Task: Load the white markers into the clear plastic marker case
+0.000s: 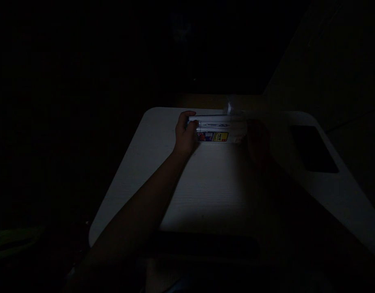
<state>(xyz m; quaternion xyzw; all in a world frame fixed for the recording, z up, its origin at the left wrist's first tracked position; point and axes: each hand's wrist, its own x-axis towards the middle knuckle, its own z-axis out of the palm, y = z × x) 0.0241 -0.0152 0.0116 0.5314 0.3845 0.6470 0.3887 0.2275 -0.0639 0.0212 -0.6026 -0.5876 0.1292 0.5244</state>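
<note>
The scene is very dark. A white pack (214, 125) with a shiny surface and a red, blue and yellow printed label lies across the space between my hands, above the far part of the white table (202, 183). My left hand (186, 134) is closed round its left end, with the thumb on the near side. At the right end is my right hand (258, 140), deep in shadow. Its fingers show only faintly and seem to grip that end. What kind of goods the pack holds, I cannot make out.
Just behind the pack stands a small whitish, partly see-through object (229, 108). A dark flat rectangle (314, 148) lies on the table's right side. Beyond the far edge rises a large dark panel (212, 49). Something greenish (15, 240) shows at lower left.
</note>
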